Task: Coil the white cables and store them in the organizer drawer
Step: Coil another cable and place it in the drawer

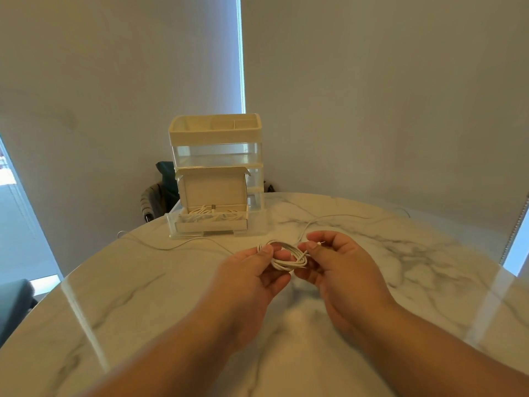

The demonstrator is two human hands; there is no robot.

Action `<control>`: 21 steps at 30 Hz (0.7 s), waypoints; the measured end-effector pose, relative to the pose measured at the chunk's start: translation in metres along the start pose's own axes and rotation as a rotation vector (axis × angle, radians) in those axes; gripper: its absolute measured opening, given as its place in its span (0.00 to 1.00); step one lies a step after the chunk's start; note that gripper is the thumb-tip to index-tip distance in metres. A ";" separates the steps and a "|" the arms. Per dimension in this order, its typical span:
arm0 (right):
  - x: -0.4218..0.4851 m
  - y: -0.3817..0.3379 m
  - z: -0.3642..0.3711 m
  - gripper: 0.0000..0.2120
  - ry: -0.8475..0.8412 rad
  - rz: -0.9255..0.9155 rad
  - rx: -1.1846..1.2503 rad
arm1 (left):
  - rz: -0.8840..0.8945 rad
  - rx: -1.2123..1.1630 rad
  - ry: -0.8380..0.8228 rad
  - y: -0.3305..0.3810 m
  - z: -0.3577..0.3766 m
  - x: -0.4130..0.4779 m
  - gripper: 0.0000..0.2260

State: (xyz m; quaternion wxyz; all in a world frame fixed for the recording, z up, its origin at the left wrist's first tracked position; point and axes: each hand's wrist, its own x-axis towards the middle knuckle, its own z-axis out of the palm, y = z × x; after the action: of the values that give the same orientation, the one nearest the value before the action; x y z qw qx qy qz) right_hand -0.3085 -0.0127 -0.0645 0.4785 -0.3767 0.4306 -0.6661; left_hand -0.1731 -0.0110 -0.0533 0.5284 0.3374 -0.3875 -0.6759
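head view: above a marble table (400,267), the left hand (252,270) pinches one side of a white coil (286,259) and the right hand (335,265) pinches the other, a plug (320,242) poking out by its thumb. behind them stands the organizer (216,133), its bottom drawer (210,224) pulled out and holding an open box (213,193) with stored cables (211,214). a loose cable (171,247) lies left of the hands, and a second cable (343,216) runs right from near the coil.

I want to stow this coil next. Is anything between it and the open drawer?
Nothing visible blocks the way. Between the coil and the open drawer lies only a loose cable flat on the table. The box in the drawer stands open.
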 end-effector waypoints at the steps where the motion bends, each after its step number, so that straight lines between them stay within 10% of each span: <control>1: 0.001 -0.001 -0.001 0.05 -0.001 -0.002 -0.002 | -0.016 0.004 -0.010 0.001 -0.001 0.000 0.12; 21: 0.004 0.000 -0.004 0.03 -0.019 0.123 0.056 | -0.025 0.005 0.051 0.005 -0.014 0.013 0.06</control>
State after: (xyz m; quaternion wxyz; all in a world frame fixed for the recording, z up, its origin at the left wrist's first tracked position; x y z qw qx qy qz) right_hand -0.3136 -0.0159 -0.0655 0.5330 -0.3423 0.4295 -0.6437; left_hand -0.1613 -0.0273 -0.0564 0.5288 0.3608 -0.3713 -0.6726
